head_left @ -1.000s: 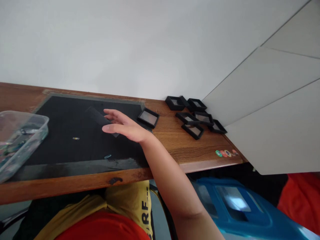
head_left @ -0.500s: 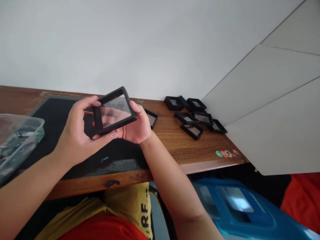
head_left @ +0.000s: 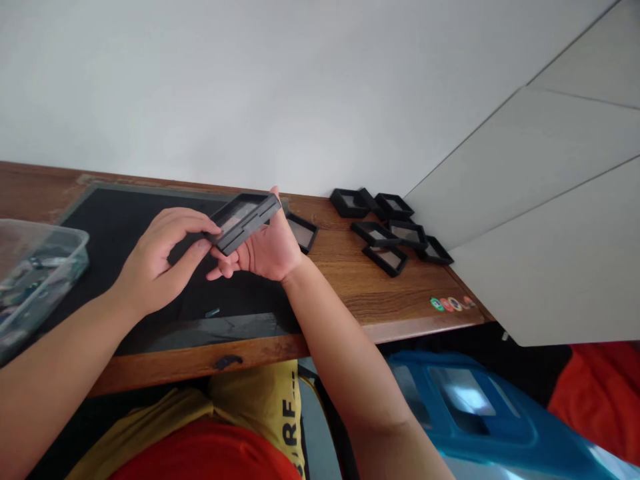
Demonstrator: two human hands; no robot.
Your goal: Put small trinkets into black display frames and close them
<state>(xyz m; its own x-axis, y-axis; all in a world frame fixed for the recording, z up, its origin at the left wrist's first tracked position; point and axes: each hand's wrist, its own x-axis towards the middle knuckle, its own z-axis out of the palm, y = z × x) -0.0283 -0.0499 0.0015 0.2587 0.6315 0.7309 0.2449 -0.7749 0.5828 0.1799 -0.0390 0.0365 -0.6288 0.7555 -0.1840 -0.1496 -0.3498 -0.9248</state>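
A black frame with a clear window (head_left: 250, 223) is held tilted above the dark mat, its hinged-looking edge turned toward me. My left hand (head_left: 167, 257) pinches its left corner between thumb and fingers. My right hand (head_left: 270, 250) supports it from below and at the right, palm up, thumb along the right end; its fingers are partly hidden behind the frame. Behind my right wrist another black frame (head_left: 304, 233) lies on the table. A small dark bluish piece (head_left: 212, 312) rests on the black mat (head_left: 125, 220) below my hands.
Several black frames (head_left: 385, 257) lie loosely grouped on the wooden table (head_left: 345, 287) at the right, near the wall. A clear plastic tub (head_left: 75, 243) of small items stands at the left. Below the table's right side is a blue plastic object (head_left: 505, 427), with red cloth (head_left: 590, 400) beside it.
The frame has been tipped so its edge now faces me. My left hand has shifted to its lower left corner, and the right thumb has moved to its right end.
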